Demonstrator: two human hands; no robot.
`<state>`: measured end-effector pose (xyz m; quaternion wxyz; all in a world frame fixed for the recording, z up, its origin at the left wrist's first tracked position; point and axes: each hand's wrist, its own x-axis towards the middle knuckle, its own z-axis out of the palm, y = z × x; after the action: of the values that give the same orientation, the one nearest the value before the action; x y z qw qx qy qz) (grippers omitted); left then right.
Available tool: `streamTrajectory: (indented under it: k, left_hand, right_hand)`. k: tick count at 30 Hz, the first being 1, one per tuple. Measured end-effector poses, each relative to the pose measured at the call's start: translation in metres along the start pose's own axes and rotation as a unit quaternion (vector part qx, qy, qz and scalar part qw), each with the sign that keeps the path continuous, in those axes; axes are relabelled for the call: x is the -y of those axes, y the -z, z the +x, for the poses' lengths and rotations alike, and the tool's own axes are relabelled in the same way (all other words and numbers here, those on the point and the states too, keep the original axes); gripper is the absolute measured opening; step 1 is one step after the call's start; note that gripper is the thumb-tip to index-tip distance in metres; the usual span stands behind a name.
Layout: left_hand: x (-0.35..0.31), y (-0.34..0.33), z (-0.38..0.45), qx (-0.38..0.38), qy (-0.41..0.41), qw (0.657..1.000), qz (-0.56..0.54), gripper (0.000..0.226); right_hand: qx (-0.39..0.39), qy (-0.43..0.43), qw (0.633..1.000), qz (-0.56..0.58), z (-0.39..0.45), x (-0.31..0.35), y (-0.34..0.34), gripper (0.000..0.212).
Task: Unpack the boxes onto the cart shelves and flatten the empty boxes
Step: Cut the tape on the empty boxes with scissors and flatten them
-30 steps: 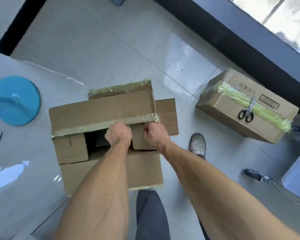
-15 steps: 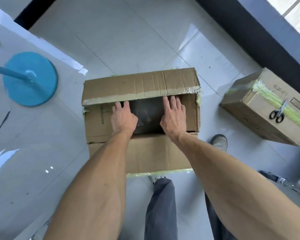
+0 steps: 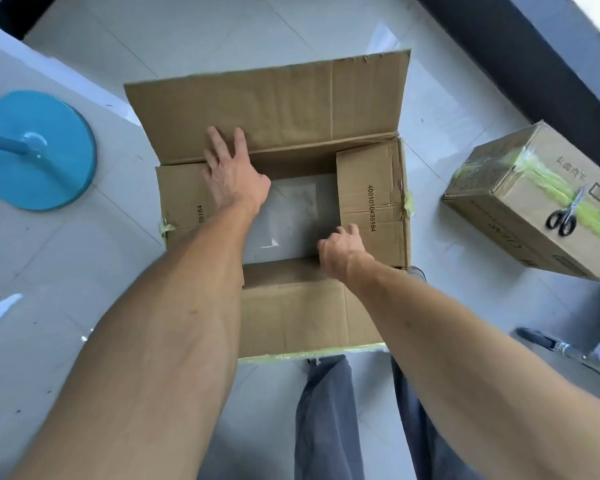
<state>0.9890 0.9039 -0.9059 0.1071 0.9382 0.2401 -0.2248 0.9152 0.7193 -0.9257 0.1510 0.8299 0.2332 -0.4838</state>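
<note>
Still, left hand (image 3: 234, 174) lay flat and open on the box (image 3: 291, 306) far flap, holding nothing; right hand (image 3: 342, 252) curled at the right inner flap, grip unclear. Risk: flap could spring back w/o firm hold.

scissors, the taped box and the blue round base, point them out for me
scissors (image 3: 563, 216), head view, on the black handles
taped box (image 3: 506, 199), head view, on its near side
blue round base (image 3: 49, 168), head view, on its top

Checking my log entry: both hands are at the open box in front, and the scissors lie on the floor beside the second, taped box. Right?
Not quite. The head view shows the scissors lying on top of the taped box, not on the floor. Left hand and right hand are indeed at the open box.
</note>
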Motion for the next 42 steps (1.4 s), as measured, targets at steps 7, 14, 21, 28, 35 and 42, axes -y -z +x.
streamTrajectory:
  k: [7,14,21,28,35,42]
  left_hand:
    - [-0.002,-0.005,0.042,0.082,-0.009,0.992,0.094,0.095]
    - [-0.029,0.004,0.009,0.102,0.038,0.992,0.057,0.094]
    - [-0.034,-0.001,-0.025,0.011,0.014,0.999,0.033,0.059]
    - [-0.052,-0.065,-0.088,0.230,-0.133,0.955,0.130,0.042]
    - [-0.021,-0.090,-0.116,0.341,-0.056,0.866,0.362,0.040]
    - [-0.030,-0.050,-0.118,0.328,0.125,0.838,0.417,0.062]
  right_hand:
    - [-0.038,0.076,0.961,-0.262,0.000,-0.013,-0.012,0.039]
    - [0.029,-0.113,0.987,-0.114,-0.019,-0.027,0.031,0.048]
    - [-0.009,-0.256,0.967,-0.004,-0.019,-0.091,0.005,0.061]
    - [0.032,-0.175,0.982,-0.063,-0.032,-0.081,-0.044,0.059]
    - [0.047,-0.162,0.982,-0.090,-0.040,-0.095,-0.046,0.056]
    - [0.054,-0.162,0.981,-0.090,-0.049,-0.081,-0.040,0.055]
